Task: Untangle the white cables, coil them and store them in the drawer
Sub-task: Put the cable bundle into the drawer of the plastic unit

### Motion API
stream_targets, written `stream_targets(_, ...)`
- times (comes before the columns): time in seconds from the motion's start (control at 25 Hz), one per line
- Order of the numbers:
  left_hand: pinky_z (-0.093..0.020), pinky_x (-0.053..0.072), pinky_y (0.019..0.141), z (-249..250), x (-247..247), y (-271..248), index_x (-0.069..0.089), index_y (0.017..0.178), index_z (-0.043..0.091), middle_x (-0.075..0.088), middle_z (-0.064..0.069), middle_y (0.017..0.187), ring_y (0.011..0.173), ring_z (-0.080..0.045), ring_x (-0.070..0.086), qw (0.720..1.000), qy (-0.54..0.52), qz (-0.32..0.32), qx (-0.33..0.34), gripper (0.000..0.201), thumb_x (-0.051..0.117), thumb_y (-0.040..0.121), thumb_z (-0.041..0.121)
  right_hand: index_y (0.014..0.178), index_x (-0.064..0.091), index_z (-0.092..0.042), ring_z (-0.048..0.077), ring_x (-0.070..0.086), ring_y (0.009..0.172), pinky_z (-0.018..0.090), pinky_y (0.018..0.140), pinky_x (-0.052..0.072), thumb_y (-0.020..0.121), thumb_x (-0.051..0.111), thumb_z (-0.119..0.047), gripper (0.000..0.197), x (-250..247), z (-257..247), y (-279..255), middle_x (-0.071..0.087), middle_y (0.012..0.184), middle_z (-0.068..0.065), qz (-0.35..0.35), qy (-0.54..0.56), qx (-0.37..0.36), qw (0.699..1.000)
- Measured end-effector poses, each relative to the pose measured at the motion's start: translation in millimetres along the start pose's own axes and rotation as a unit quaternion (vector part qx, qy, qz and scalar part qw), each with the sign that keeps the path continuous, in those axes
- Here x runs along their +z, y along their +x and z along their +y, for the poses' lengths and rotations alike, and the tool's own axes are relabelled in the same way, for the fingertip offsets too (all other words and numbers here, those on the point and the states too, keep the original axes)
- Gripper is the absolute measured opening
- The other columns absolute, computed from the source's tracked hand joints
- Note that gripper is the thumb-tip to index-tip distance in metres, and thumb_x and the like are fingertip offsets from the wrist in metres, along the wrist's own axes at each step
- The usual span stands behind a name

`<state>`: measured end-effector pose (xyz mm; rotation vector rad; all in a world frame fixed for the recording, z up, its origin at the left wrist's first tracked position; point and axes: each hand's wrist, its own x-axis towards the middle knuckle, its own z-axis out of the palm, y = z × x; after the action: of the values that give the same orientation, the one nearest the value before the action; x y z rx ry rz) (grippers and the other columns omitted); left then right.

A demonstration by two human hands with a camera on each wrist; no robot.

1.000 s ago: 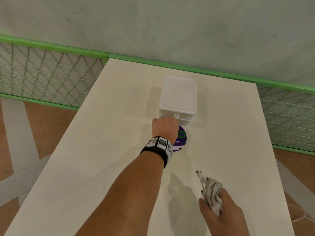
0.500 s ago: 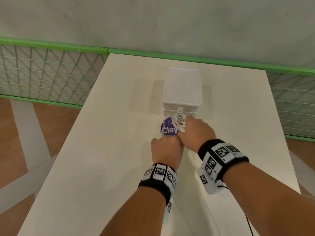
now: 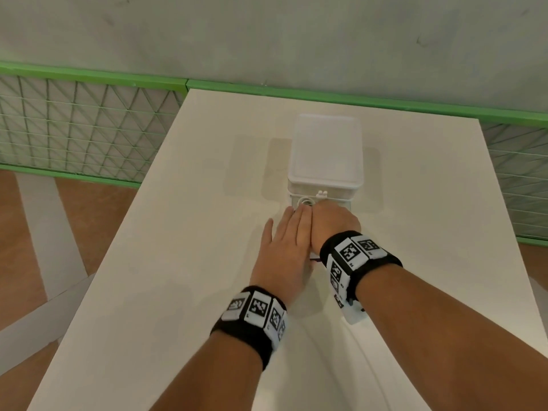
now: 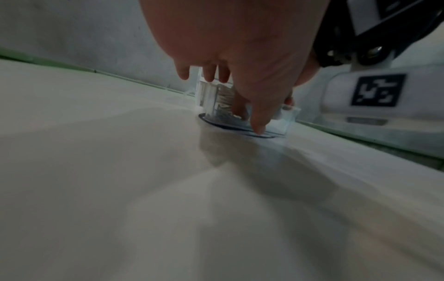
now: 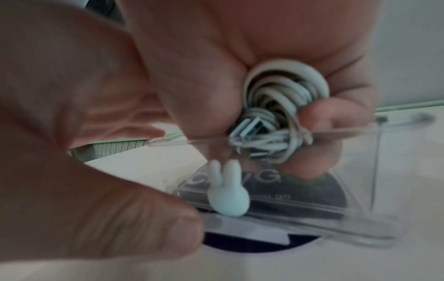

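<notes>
A white drawer box (image 3: 326, 149) stands mid-table with its clear lower drawer (image 5: 312, 218) pulled out toward me. My right hand (image 3: 329, 218) grips the coiled white cables (image 5: 276, 106) and holds them down inside the drawer, above its floor. A loop of the cables (image 3: 307, 201) peeks out past my knuckles. My left hand (image 3: 292, 221) lies with straight fingers beside the right hand, over the drawer's left side, fingertips at the clear wall (image 4: 286, 121). The drawer carries a small pale bunny-shaped knob (image 5: 227, 192).
A purple round label or disc (image 5: 259, 245) lies on the white table (image 3: 178, 292) under the open drawer. A second bunny knob (image 3: 322, 193) marks the shut upper drawer. A green-edged mesh fence (image 3: 74, 129) and grey wall stand behind the table.
My right hand carried the coiled cables from the table's near edge to the drawer and lowered them in. My left hand, earlier curled at the drawer front, now lies flat with straight fingers.
</notes>
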<state>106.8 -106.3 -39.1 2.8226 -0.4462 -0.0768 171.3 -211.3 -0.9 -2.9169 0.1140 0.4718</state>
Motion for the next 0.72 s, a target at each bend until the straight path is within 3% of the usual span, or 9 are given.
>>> stream_targets(0.08, -0.057, 0.019, 0.123, -11, 5, 8, 0.009, 0.160, 0.007, 0.018, -0.007, 0.169, 0.156, -0.027, 0.012, 0.998, 0.040, -0.036, 0.023, 0.077, 0.049, 0.099, 0.032, 0.081, 0.055, -0.017, 0.023, 0.064, 0.082, 0.031, 0.068, 0.046, 0.098, 0.049, -0.020, 0.019, 3, 0, 3, 0.054, 0.080, -0.001, 0.000, -0.001, -0.014, 1.000)
stream_targets(0.2, -0.059, 0.021, 0.120, -21, 7, 13, 0.014, 0.160, 0.011, 0.023, -0.004, 0.167, 0.153, -0.031, 0.025, 0.995, 0.083, -0.044, 0.039, 0.071, 0.048, 0.100, 0.029, 0.090, 0.056, -0.011, 0.026, 0.068, 0.087, 0.030, 0.067, 0.045, 0.094, 0.055, -0.019, 0.008, 9, 5, 3, 0.059, 0.084, 0.004, 0.015, 0.040, -0.020, 0.999)
stream_targets(0.36, -0.058, 0.031, 0.113, -21, 7, 18, 0.015, 0.160, 0.017, 0.024, 0.000, 0.167, 0.138, -0.031, 0.045, 0.997, 0.063, -0.039, 0.028, 0.071, 0.044, 0.097, 0.034, 0.127, 0.049, 0.006, 0.034, 0.064, 0.093, 0.032, 0.070, 0.048, 0.089, 0.057, -0.019, 0.046, 19, 18, -8, 0.061, 0.111, 0.020, 0.044, 0.099, -0.045, 0.993)
stream_targets(0.48, -0.055, 0.038, 0.106, -19, 6, 21, 0.013, 0.160, 0.018, 0.020, 0.001, 0.169, 0.128, -0.030, 0.052, 0.997, 0.056, -0.042, 0.030, 0.072, 0.040, 0.096, 0.037, 0.136, 0.044, 0.008, 0.040, 0.056, 0.109, 0.042, 0.090, 0.051, 0.091, 0.052, -0.017, 0.053, 28, 26, -26, 0.056, 0.125, 0.028, 0.104, 0.079, -0.108, 0.986)
stream_targets(0.56, -0.053, 0.040, 0.102, -16, 4, 22, 0.010, 0.161, 0.017, 0.015, 0.000, 0.170, 0.124, -0.031, 0.053, 0.995, 0.080, -0.052, 0.034, 0.073, 0.037, 0.097, 0.038, 0.141, 0.043, 0.006, 0.041, 0.049, 0.124, 0.049, 0.103, 0.044, 0.093, 0.043, -0.022, 0.056, 30, 32, -40, 0.051, 0.137, 0.026, 0.145, 0.040, -0.143, 0.978)
stream_targets(0.64, -0.052, 0.041, 0.100, -13, 2, 23, 0.007, 0.160, 0.017, 0.010, 0.000, 0.170, 0.122, -0.031, 0.053, 0.992, 0.103, -0.071, 0.034, 0.077, 0.040, 0.094, 0.039, 0.146, 0.041, 0.004, 0.041, 0.044, 0.135, 0.053, 0.110, 0.037, 0.090, 0.035, -0.025, 0.063, 32, 41, -53, 0.047, 0.147, 0.024, 0.153, 0.001, -0.179, 0.972)
stream_targets(0.72, -0.051, 0.041, 0.099, -11, -4, 29, 0.009, 0.159, 0.019, 0.012, 0.000, 0.170, 0.120, -0.032, 0.054, 0.989, 0.114, -0.083, 0.033, 0.085, 0.050, 0.088, 0.036, 0.148, 0.039, 0.003, 0.040, 0.037, 0.143, 0.054, 0.114, 0.033, 0.086, 0.038, -0.025, 0.068, 38, 52, -60, 0.042, 0.154, 0.022, 0.129, -0.017, -0.206, 0.970)
